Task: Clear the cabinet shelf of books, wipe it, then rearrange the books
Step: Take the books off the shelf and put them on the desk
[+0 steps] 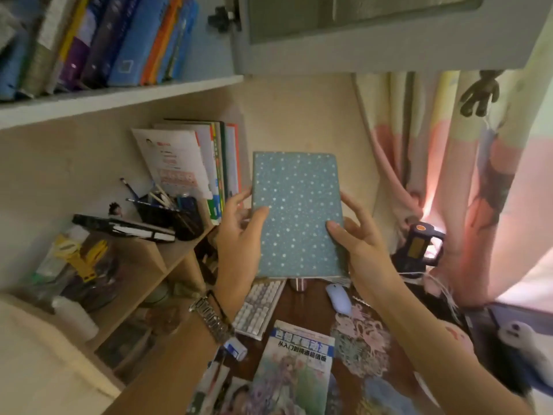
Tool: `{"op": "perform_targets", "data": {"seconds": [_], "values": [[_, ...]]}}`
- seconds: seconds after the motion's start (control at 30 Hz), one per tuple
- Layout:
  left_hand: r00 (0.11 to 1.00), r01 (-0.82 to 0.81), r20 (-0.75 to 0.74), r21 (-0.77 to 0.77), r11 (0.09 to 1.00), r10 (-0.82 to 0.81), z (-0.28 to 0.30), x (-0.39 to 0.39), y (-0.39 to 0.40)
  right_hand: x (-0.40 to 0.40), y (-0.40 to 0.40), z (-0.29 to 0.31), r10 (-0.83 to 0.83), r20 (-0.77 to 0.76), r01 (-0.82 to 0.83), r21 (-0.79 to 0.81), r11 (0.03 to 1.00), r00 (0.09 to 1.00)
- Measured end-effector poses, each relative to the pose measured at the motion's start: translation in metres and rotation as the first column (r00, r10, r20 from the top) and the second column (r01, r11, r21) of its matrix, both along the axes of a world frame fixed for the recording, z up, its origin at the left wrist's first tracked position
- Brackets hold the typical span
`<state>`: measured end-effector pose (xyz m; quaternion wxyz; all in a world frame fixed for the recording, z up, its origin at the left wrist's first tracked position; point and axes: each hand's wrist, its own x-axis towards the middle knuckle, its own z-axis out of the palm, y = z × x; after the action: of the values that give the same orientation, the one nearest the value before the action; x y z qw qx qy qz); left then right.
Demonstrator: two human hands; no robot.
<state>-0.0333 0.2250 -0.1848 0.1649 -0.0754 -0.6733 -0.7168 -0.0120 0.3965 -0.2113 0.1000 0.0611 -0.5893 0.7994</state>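
Both hands held a blue starred book (296,214) upright above the tabletop (314,307), left hand (239,232) and right hand (356,238) grasping its edges with curled fingers, below the shelf (119,98) of books (98,40).

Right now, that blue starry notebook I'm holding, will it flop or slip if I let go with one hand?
The blue starry notebook probably stays stiff: it stands flat between the left hand and right hand without sagging. Its cover looks matte, so likely not slippery. It seems thin, so probably light enough for one hand.
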Motion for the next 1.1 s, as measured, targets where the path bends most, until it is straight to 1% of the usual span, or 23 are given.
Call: {"op": "perform_targets", "data": {"seconds": [0.07,0.17,0.27,0.4,0.47,0.6,0.7,0.87,0.97,1.1], "values": [[0.996,0.033,0.088,-0.041,0.999,-0.030,-0.029,0.001,0.009,0.011,0.011,-0.024,-0.022,0.104,0.024,-0.021,1.000,0.994],[0.970,0.133,0.216,-0.083,0.988,-0.113,-0.068,0.003,0.020,0.023,0.026,-0.058,-0.081,0.235,0.090,-0.027,0.996,0.969],[0.940,0.228,0.300,-0.196,0.954,-0.163,-0.108,0.002,0.026,0.034,0.041,-0.092,-0.160,0.340,0.172,-0.005,0.985,0.927],[0.904,0.325,0.395,-0.394,0.860,-0.161,-0.155,0.005,0.026,0.048,0.059,-0.138,-0.206,0.476,0.222,0.024,0.975,0.855],[0.898,0.339,0.416,-0.451,0.826,-0.141,-0.172,0.010,0.022,0.054,0.066,-0.160,-0.237,0.524,0.242,0.061,0.968,0.818],[0.876,0.370,0.469,-0.508,0.778,-0.111,-0.204,0.018,0.012,0.064,0.075,-0.206,-0.299,0.629,0.313,0.092,0.945,0.718],[0.865,0.393,0.495,-0.560,0.730,-0.086,-0.223,0.025,0.010,0.064,0.081,-0.238,-0.342,0.667,0.340,0.139,0.930,0.662],[0.824,0.455,0.557,-0.543,0.706,-0.103,-0.250,0.030,0.014,0.045,0.098,-0.278,-0.373,0.711,0.361,0.178,0.915,0.595],[0.812,0.474,0.575,-0.553,0.686,-0.099,-0.262,0.032,0.017,0.032,0.110,-0.296,-0.385,0.721,0.367,0.193,0.910,0.575],[0.813,0.470,0.575,-0.556,0.685,-0.091,-0.270,0.030,0.022,0.016,0.122,-0.315,-0.382,0.745,0.349,0.212,0.913,0.547]]}}
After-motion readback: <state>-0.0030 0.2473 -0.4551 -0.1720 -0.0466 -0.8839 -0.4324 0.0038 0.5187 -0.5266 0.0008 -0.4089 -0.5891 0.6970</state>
